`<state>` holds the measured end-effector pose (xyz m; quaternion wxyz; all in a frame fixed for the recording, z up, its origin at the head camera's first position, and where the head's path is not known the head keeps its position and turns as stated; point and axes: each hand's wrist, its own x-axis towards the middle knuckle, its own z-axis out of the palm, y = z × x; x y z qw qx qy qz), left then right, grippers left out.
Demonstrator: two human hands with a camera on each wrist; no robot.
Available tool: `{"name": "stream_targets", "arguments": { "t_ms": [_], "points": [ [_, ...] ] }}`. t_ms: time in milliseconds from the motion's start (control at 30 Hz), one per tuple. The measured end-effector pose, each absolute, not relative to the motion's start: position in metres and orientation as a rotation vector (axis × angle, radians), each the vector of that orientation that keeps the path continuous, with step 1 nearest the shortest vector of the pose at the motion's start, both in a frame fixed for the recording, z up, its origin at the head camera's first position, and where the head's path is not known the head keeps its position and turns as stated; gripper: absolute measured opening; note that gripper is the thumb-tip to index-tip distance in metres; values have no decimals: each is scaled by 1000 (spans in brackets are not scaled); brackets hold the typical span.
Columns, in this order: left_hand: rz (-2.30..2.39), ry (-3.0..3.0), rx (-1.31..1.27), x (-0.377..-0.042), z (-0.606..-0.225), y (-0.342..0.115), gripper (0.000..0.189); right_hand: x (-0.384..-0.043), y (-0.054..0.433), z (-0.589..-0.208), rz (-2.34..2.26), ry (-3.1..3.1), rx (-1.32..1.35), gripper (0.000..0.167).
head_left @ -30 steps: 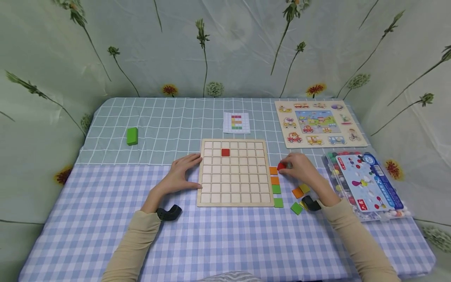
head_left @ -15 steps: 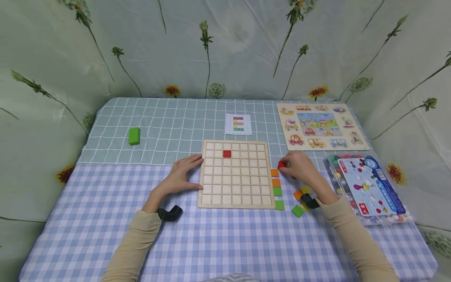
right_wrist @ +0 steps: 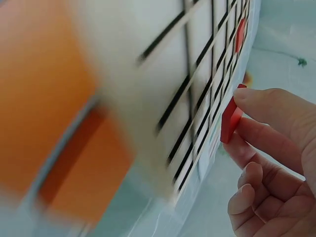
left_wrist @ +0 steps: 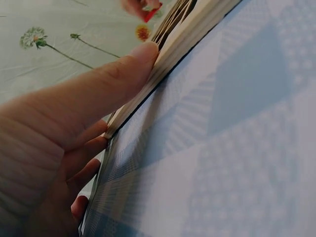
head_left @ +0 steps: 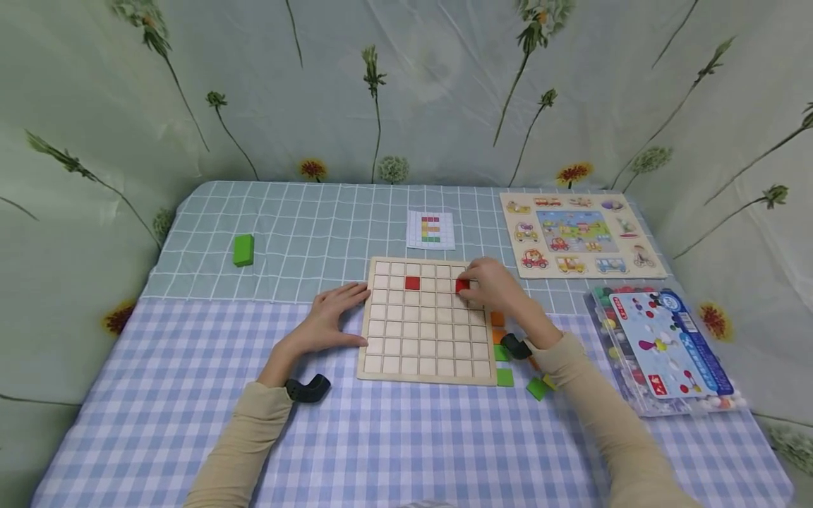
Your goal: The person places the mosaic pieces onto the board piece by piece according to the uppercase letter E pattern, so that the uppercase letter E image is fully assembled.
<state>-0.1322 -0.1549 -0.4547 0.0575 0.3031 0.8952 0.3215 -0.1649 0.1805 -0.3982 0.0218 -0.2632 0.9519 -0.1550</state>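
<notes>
A wooden grid board (head_left: 427, 379) lies on the table, a red square tile (head_left: 412, 283) in one of its upper cells. My left hand (head_left: 327, 321) rests at the board's left edge. In the left wrist view the thumb (left_wrist: 118, 76) presses on the rim and the other fingers lie along it. Over the board's upper right part, my right hand (head_left: 494, 283) pinches a second red square tile (right_wrist: 231, 118) between thumb and fingers. The right wrist view shows this tile tilted, close over the grid. Orange tiles (head_left: 498, 319) and green tiles (head_left: 504, 377) line the board's right side.
Behind the board lies a paper card (head_left: 430, 230) with a coloured grid pattern. A picture puzzle (head_left: 581, 271) is at the back right, with a clear plastic case (head_left: 660, 353) of coloured pieces before it. A green block (head_left: 243, 250) stands back left.
My right hand has carried the red tile left from beside the board to over its upper right cells. My left hand stays at the board's edge.
</notes>
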Motion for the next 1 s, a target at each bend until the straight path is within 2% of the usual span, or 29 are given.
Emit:
{"name": "stream_targets", "arguments": {
  "t_ms": [333, 1000],
  "points": [
    [968, 2698, 912, -131, -457, -153, 89, -175, 150, -404, -510, 2925, -872, 21],
    [964, 2708, 895, -131, -454, -155, 90, -184, 131, -408, -419, 2898, -906, 23]
  ]
}}
